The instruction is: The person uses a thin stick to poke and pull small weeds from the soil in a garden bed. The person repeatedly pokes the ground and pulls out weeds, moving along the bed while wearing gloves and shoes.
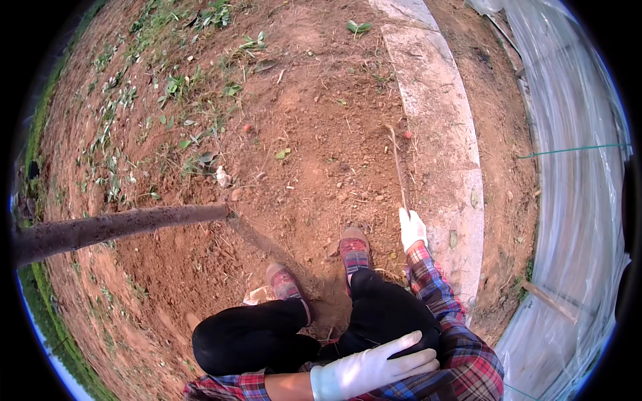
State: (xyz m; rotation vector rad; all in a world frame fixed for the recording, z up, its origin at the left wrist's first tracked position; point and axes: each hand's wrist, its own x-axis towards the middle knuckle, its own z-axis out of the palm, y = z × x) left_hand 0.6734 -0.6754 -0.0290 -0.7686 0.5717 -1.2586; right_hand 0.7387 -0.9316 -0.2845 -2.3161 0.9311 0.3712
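Observation:
In a white glove, my right hand (413,230) grips the near end of a thin, stick-like wooden handle (398,168). The handle runs forward over the reddish-brown soil (311,150), and its far end bends slightly by some dry grass; whether a tool head sits there is hard to tell. A small red round thing (408,135) lies close to that far end. My left hand (373,365), also gloved, lies across my right thigh, fingers apart and holding nothing. Both my shoes (355,248) are on the soil behind the handle.
A pale concrete strip (441,100) curves along the right. Beyond it stands clear plastic sheeting (577,200) with a green cord (572,151). A tree trunk (125,225) rises at left. Weeds (175,87), a whitish lump (223,177) and another red round thing (247,128) lie ahead.

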